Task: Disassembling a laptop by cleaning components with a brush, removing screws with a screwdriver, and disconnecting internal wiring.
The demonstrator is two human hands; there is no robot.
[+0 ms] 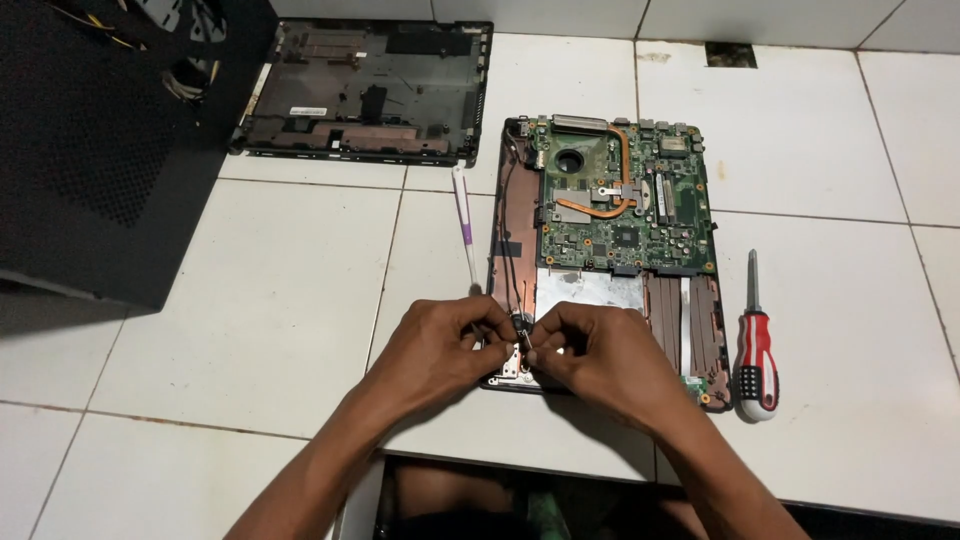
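Observation:
An opened laptop base (700, 320) lies on the white tiled floor, its green motherboard (625, 195) with a copper heat pipe exposed. My left hand (440, 345) and my right hand (600, 350) meet at the base's near left corner. Their fingertips pinch a small dark part with thin wires by a metal hinge bracket (512, 362). Which hand holds the part is hard to tell, as the fingers cover most of it.
A red and white screwdriver (756, 345) lies right of the laptop. A thin white and purple tool (464, 225) lies to its left. The removed black bottom cover (365, 90) sits at the back, beside a black computer case (100, 150).

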